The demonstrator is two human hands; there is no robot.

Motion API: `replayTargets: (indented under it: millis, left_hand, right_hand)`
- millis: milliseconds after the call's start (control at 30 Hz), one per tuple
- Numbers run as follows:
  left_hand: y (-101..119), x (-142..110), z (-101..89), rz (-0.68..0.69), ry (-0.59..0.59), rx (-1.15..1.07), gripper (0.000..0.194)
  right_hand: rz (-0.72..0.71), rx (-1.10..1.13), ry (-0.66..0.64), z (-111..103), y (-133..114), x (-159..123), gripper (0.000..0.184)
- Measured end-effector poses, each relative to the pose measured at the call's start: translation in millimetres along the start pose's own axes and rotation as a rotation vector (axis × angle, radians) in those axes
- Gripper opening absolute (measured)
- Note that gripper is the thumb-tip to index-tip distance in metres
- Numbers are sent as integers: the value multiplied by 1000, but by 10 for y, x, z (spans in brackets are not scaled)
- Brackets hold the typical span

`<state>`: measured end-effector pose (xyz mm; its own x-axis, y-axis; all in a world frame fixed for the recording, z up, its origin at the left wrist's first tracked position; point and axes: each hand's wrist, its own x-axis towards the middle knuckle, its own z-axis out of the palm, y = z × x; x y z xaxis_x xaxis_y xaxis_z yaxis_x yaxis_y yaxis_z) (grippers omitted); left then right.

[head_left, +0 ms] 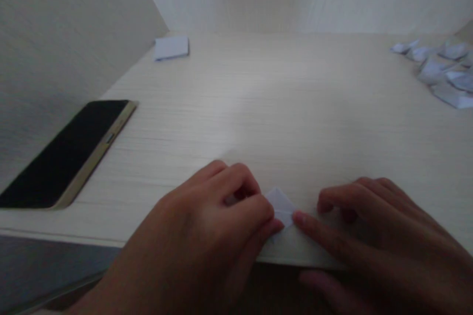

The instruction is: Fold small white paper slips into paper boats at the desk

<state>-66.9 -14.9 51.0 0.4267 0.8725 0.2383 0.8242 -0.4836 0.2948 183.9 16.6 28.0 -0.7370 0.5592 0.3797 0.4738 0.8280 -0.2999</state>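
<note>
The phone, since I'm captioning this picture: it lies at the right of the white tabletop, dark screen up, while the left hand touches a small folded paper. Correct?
No: the head view shows the phone at the left of the white tabletop. Its dark screen is up, and the left hand touches a small folded paper.

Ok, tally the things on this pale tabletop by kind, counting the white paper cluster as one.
Black-screened, gold-edged phone: 1
Flat white paper rectangle: 1
Small white folded-paper diamond: 1
Cluster of folded white paper pieces (cut off by frame): 1
Total: 4
</note>
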Motion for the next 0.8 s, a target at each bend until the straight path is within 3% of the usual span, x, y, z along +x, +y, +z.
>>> replayTargets:
  millis: [100, 167, 367, 433, 567, 667, 800]
  left_hand:
    - [43, 250, -133, -201, -167, -14, 9]
    - [74, 361, -209, -318, -264, 14, 19]
    - [112, 559, -289, -342, -433, 33, 46]
    - [133, 616, -296, -342, -442, 54, 46]
    - [241, 683, -339, -484, -648, 3, 43]
    - [352, 666, -373, -528, -649, -40, 42]
    - [454, 616, -366, -539, -564, 24, 48]
  right_hand:
    - [18, 5, -2, -7, -6, 8, 26]
    - [7, -22, -5, 6, 10, -16, 29]
    - [-70, -179, -46, 26, 22, -58, 30]
    - [-86, -236, -64, 16, 10, -62, 33]
    - [-113, -301, -64, 5, 3, -82, 38]
    - [-137, -300, -49, 2, 4, -104, 39]
    - [-144, -259, -22, -9, 10, -121, 38]
